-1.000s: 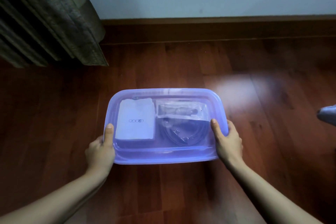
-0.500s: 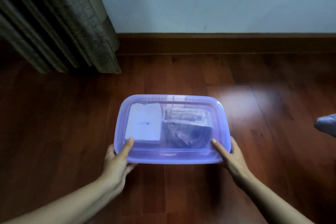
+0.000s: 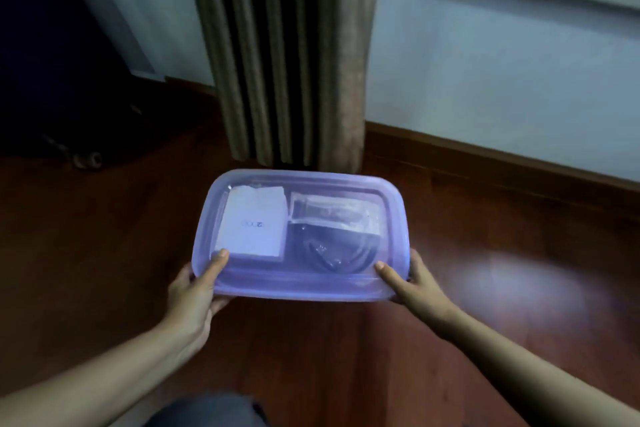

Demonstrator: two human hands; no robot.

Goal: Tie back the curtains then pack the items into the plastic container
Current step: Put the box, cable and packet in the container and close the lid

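The plastic container (image 3: 394, 218) is translucent lavender-purple and tints what lies inside: a white box (image 3: 254, 225) with faint grey lettering, a clear packet (image 3: 332, 215) and a dark cable (image 3: 334, 255). The curtain (image 3: 287, 55) is dull grey-brown, its folds showing as dark vertical stripes. The floor (image 3: 104, 253) is reddish-brown wood planking, and the wall (image 3: 485, 80) is pale bluish-white.

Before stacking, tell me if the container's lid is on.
On: the lid spans the container edge to edge; white box shows through.

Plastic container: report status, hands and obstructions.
Both gripping: left hand, right hand, at near corners of the plastic container. Its lid on; white box and cable inside. Beyond it the curtain hangs.
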